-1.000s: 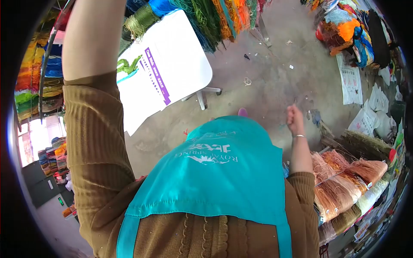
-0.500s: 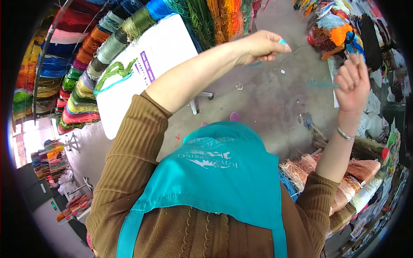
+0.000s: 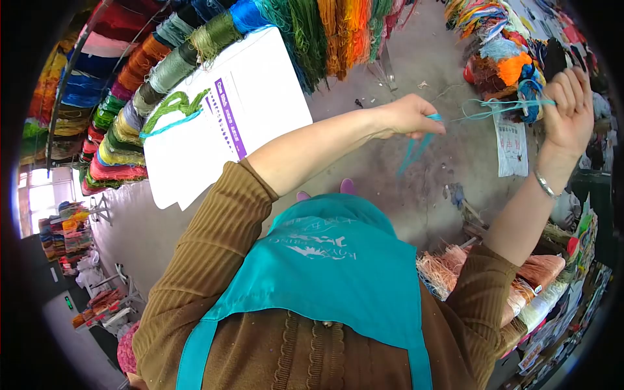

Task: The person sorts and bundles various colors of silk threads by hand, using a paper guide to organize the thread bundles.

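Observation:
My left hand (image 3: 408, 118) is closed in a pinch on turquoise thread, and a loop of thread (image 3: 414, 153) hangs below the fingers. On the right, my right hand (image 3: 569, 110) is raised, its fingers curled round turquoise strands (image 3: 504, 105) that trail loosely toward my left hand. Both hands are held above the floor, at some distance from each other. To the left, a green skein (image 3: 170, 107) with a turquoise strand across it lies on white printed sheets (image 3: 270, 84) marked with a purple band.
Racks of coloured thread skeins (image 3: 172, 68) stand along the left and top left. More hanging skeins (image 3: 351, 39) are at the top. Mixed yarn bundles (image 3: 513, 65) fill the upper right, with a white printed bag (image 3: 512, 146) below. Pinkish fibre bundles (image 3: 445, 266) lie by my right forearm.
My right hand has moved outward and up, drawing the turquoise strands out. My left hand has come lower and slightly right, and a loop now shows hanging from it.

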Demonstrator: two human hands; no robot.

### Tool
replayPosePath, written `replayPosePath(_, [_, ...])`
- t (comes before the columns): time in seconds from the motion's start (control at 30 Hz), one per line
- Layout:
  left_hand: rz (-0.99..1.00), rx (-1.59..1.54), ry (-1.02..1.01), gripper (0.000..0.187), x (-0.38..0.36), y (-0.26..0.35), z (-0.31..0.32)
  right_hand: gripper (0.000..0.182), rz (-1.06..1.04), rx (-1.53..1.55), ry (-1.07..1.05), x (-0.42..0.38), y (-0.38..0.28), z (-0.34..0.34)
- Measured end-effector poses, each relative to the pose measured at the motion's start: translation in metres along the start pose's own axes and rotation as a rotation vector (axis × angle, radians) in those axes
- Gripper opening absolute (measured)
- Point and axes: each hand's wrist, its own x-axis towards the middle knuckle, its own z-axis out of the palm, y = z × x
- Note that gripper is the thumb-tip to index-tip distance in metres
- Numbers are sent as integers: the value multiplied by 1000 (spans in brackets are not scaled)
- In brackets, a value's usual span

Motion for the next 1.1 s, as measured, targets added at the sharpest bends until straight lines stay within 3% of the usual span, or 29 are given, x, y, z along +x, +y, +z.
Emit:
replayPosePath(0.17, [32, 101, 41, 19, -13, -11, -28, 32, -112, -214, 146, -40, -116, -80])
replayPosePath(0.23, [-29, 108, 96, 18, -19, -12, -41, 28, -237, -406, 323, -70, -179, -123])
replayPosePath(0.3, [-108, 82, 163, 17, -27, -12, -56, 25, -524, -651, 759, -98, -215, -143])
replayPosePath(0.47, [-247, -7, 363, 13, -35, -19, -95, 28, -724, -896, 1223, -166, -304, -175])
replayPosePath(0.57, [-254, -33, 503, 13, -34, -19, -117, 33, -607, -1357, 1335, -163, -292, -155])
replayPosePath(0.6, [-236, -62, 546, 14, -34, -17, -126, 44, -406, -1765, 1300, -172, -297, -153])
replayPosePath(0.7, [-215, -208, 705, 17, -36, -9, -157, 50, -244, -2774, 987, -181, -290, -151])
replayPosePath(0.73, [-178, -325, 703, 17, -37, -7, -168, 55, -49, -2739, 1100, -187, -296, -152])
replayPosePath(0.83, [-149, -277, 762, 16, -37, -4, -176, 50, -219, -2646, 1176, -199, -311, -150])
replayPosePath(0.93, [-227, -255, 656, 15, -30, -8, -173, 41, -611, -2086, 956, -177, -299, -141])
replayPosePath(0.97, [-217, -320, 630, 15, -28, -9, -175, 31, -442, -1885, 1116, -164, -288, -118])
replayPosePath(1.03, [-194, -452, 580, 17, -24, -13, -181, 29, -455, -1596, 999, -138, -279, -96])
replayPosePath(1.1, [-117, -569, 494, 18, -18, -16, -184, 27, -456, -1458, 904, -90, -189, -15])
